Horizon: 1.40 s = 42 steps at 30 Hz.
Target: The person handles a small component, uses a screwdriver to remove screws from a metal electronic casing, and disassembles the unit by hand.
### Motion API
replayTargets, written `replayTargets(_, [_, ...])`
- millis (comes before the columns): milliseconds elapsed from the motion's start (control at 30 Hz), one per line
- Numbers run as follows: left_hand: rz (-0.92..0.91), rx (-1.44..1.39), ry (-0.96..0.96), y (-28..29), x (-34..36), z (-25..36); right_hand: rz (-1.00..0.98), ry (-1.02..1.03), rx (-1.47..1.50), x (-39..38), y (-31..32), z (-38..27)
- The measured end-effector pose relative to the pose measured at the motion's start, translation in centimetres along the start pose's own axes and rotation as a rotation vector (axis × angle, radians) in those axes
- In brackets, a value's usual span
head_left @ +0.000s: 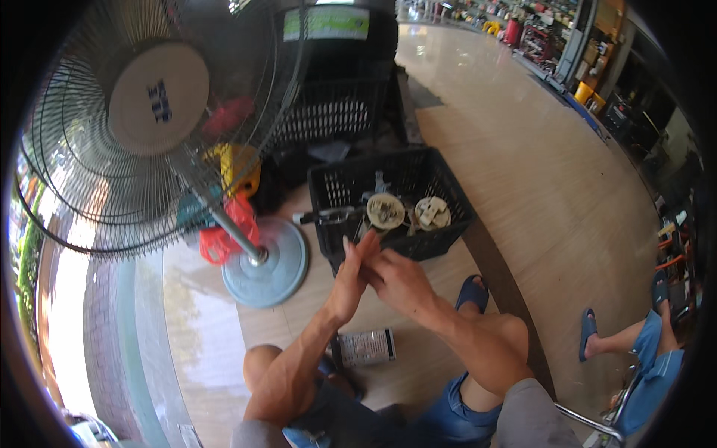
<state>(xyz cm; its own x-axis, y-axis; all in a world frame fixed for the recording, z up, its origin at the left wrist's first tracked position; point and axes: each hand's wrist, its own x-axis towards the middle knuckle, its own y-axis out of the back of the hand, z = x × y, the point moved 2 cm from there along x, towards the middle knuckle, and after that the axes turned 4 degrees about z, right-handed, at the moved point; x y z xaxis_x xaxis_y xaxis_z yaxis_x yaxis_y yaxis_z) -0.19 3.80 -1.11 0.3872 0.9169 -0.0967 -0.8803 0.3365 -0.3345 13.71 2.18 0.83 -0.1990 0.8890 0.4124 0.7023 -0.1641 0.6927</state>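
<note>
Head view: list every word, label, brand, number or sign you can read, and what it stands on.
Fan hub: dark lettering on its pale disc, left uncopied.
Green-and-white label on a black object at the top: too blurred to read.
Pale printed panel on the floor: print too small to read.
Parts in the black basket: no readable text.

Right of the fan base (281,275), we see glossy beige floor (538,179) with a dark band (493,261) and, farther off, packed shelves (549,36); left of it, bright daylight (65,321) beside grey paving (112,321).
</note>
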Motion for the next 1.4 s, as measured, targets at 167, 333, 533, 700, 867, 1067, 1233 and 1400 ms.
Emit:
replayTargets(167, [-0.042, 0.088, -0.041, 0.1, -0.5, -0.1, 0.037, -0.02, 0.054, -0.5, -0.1, -0.2])
replayTargets(333, [-0.035, 0.126, -0.044, -0.7, -0.9, -0.1, 0.055, -0.091, 0.08, -1.3, -0.2, -0.4])
replayTargets(533, [-0.047, 0.096, -0.062, -1.5, -1.1, 0.4, 0.102, -0.063, 0.134, -1.5, 0.5, -0.3])
replayTargets(700, [-0.069, 0.149, -0.113, -2.0, -1.0, 0.7, 0.114, -0.043, 0.118, -1.5, 0.7, -0.2])
replayTargets(867, [-0.03, 0.179, -0.11, -2.1, -0.9, 0.8, 0.126, -0.031, 0.118, -1.5, 0.6, -0.1])
replayTargets(1067, [-0.037, 0.144, -0.115, -2.2, -1.1, 1.0, 0.154, -0.03, 0.141, -1.3, 0.4, -0.1])
replayTargets(1233, [-0.043, 0.084, -0.132, -2.3, -1.1, 1.4, 0.19, -0.002, 0.167, -1.1, 0.4, -0.1])
replayTargets(1400, [-0.005, -0.11, -0.078, -2.3, -0.8, 1.8, 0.213, -0.011, 0.201, -0.5, 0.9, -0.1])
